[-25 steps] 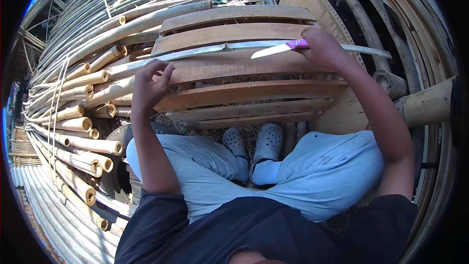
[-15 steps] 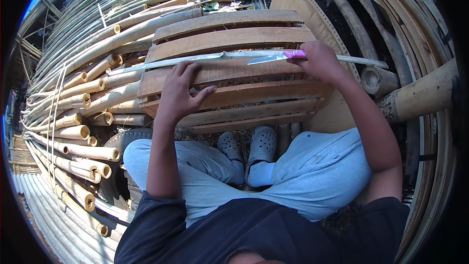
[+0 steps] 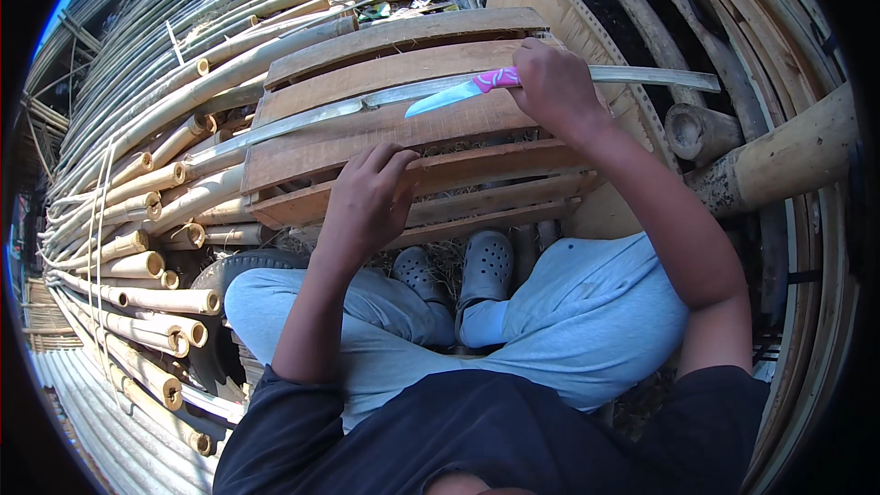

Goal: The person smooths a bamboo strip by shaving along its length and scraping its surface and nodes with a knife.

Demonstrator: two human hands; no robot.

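My right hand (image 3: 556, 82) is closed around the pink handle of a knife (image 3: 449, 96), whose pale blade points left above the slats. A long, split bamboo strip (image 3: 307, 119) runs across the slatted wooden crate (image 3: 431, 128) and passes under or through my right hand; whether the fingers also grip it is hidden. Its far end sticks out to the right. My left hand (image 3: 367, 197) hangs over the near slats, fingers loosely bent and apart, with nothing visible in them. It is nearer to me than the strip and apart from it.
Many bamboo poles (image 3: 174, 257) are stacked at the left, cut ends toward me. A thick bamboo pole (image 3: 793, 160) juts in from the right, beside long wooden planks (image 3: 816, 312). A brown board (image 3: 532, 0) leans behind the crate. My clogs (image 3: 486, 266) are below its near edge.
My right hand has moved up and left with the knife. My left hand has drawn nearer to me, off the strip, its fingers more bent. The strip now lies at a different slant.
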